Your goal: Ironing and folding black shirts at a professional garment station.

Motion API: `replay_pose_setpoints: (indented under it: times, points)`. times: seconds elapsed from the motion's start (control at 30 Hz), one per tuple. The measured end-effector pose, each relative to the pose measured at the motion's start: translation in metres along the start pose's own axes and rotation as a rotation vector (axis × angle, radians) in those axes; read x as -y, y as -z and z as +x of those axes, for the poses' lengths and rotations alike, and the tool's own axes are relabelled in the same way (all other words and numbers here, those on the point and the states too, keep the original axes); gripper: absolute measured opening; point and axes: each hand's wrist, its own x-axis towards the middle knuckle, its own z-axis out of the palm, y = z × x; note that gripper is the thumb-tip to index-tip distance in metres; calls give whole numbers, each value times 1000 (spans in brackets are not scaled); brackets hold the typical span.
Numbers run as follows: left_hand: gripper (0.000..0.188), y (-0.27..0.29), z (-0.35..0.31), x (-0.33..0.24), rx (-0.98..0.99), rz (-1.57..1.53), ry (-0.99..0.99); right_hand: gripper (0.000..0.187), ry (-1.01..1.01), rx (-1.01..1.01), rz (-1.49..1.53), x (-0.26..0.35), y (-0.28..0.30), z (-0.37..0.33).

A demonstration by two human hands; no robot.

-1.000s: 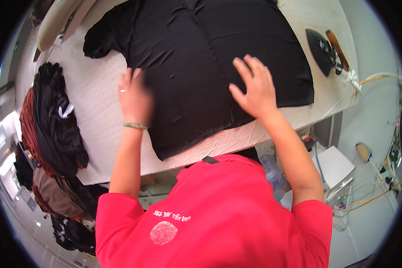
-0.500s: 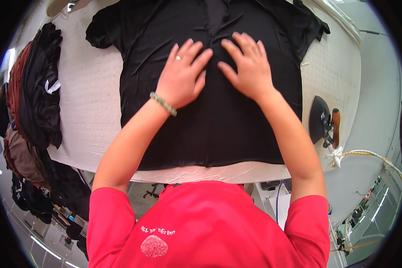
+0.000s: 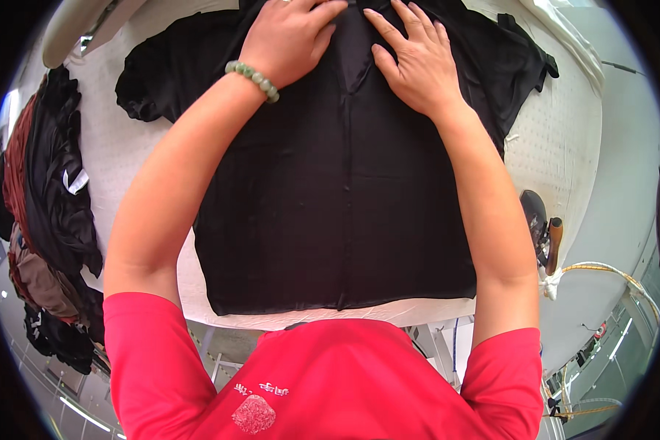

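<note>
A black short-sleeved shirt (image 3: pixel 293 213) lies spread over the pale padded table, its front slit and neckline at the far side. My left hand (image 3: pixel 286 40), with a green bead bracelet (image 3: pixel 252 79) on its wrist, rests on the far left of the neckline. Its thumb and index finger are apart; the other fingertips are partly cut off by the upper edge. My right hand (image 3: pixel 422 70) lies on the cloth just right of the neck opening, fingers spread. Nothing shows in its grasp.
An iron (image 3: pixel 537 220) with a wooden handle stands at the table's right edge, near a wrapped hose (image 3: pixel 601 268). Dark and rust-coloured garments (image 3: pixel 55 169) hang in a pile at the left. A pale rounded arm (image 3: pixel 73 33) juts in at the far left.
Both hands have slid away from me, up the shirt to its neckline. The view has shifted forward, so the shirt and the iron appear lower in the picture.
</note>
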Motion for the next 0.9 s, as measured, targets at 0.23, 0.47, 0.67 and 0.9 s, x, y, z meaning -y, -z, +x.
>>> replay_pose_setpoints:
  times: [0.23, 0.47, 0.67, 0.9]
  points:
    - [30, -11, 35, 15, -171, -18, -299, 68, -101, -130, 137, 35, 2, -15]
    - [21, -6, 49, 13, -86, -82, -145, 74, 440, 461, 577, 168, 69, -178]
    - [18, -16, 55, 6, -56, -29, -56, 68, 434, 436, 498, 180, 62, -230]
    - [22, -31, 79, 27, 18, 282, -305, 69, 443, 440, 543, 177, 63, -224]
